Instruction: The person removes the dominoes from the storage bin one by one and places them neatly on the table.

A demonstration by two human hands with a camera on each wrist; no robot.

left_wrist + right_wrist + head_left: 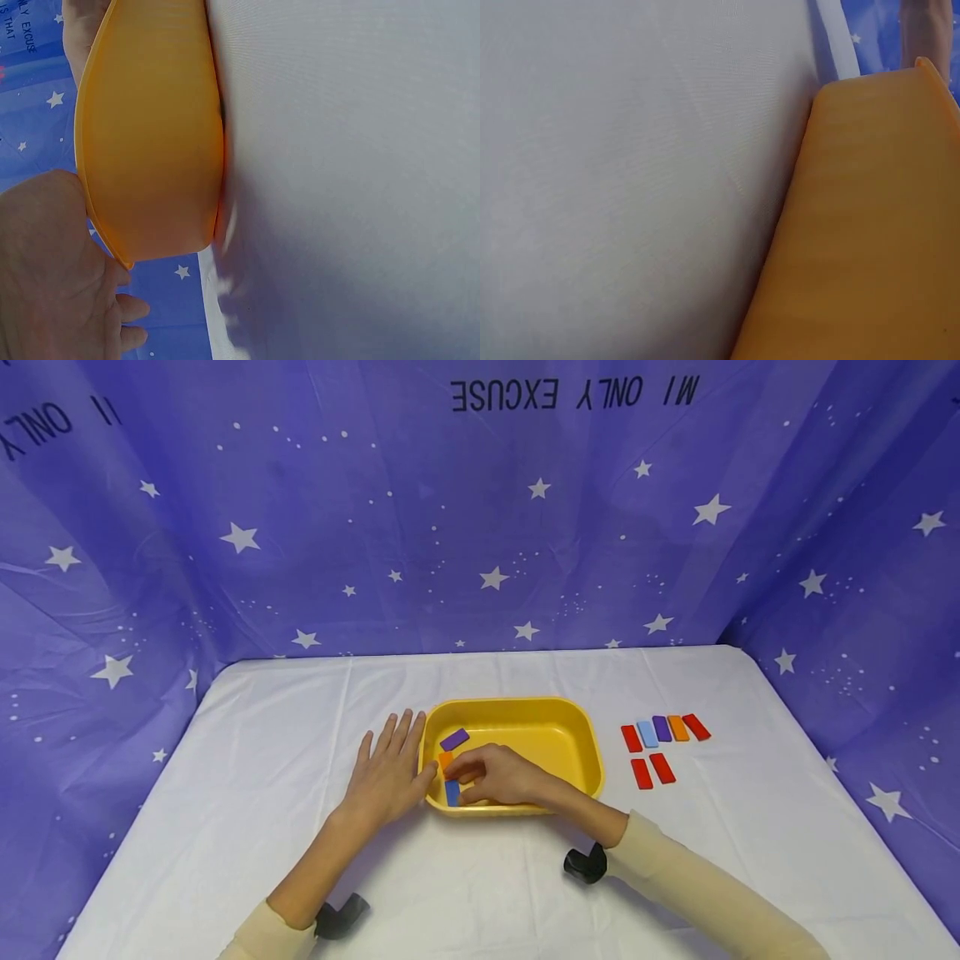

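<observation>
A yellow tray [558, 732] stands on the white-covered table, with a few small flat tiles at its left end. They are a purple tile [454, 740], an orange tile [446, 763] and a blue tile [452, 792]. My right hand [504, 776] reaches over the near rim into the tray. Its fingertips are at the orange tile and its thumb is beside the blue one, a gap showing between them. Flat and spread, my left hand [384, 781] lies along the tray's left side, thumb over the rim. In the left wrist view its palm [45, 255] is against the rim.
Right of the tray, several tiles lie in two rows on the table: a red tile [632, 738], a light blue tile [647, 734], a purple one, an orange one and more red ones. A purple star-printed curtain [420, 543] surrounds the table's back and sides.
</observation>
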